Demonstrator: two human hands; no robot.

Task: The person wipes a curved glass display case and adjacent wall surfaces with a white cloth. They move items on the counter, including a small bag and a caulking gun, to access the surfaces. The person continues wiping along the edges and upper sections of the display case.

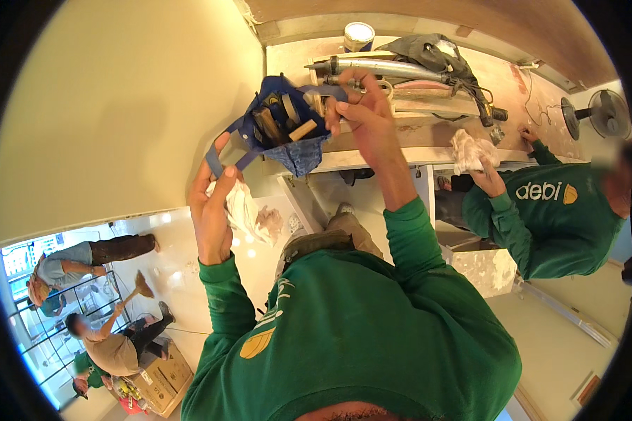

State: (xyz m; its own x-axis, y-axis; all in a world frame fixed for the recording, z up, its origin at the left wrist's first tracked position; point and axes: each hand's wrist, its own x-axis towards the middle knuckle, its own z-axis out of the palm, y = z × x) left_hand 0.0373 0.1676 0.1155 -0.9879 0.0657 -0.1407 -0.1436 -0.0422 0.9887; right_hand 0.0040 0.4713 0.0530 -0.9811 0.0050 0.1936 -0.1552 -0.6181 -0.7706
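A blue fabric bag (296,156) gapes between my two hands at the worktop's left end, by the wall. Several tools lie inside, among them pieces with pale wooden handles (303,131); their kinds are hard to make out. Strap in grip, my left hand (213,210) is closed at the bag's left side. A crumpled white cloth (241,212) hangs beside that palm; whether the fingers also grip it I cannot tell. The opposite strap (328,92) runs to my right hand (372,119), whose fingers close around it.
Along the worktop (442,135) lie a long silver tube-shaped tool (393,68), a dark bag (435,52) and a paint can (359,36). A fan (604,114) stands far right. A co-worker in green (548,210) holds a rag (474,150). Other people and a cardboard box (163,382) are lower left.
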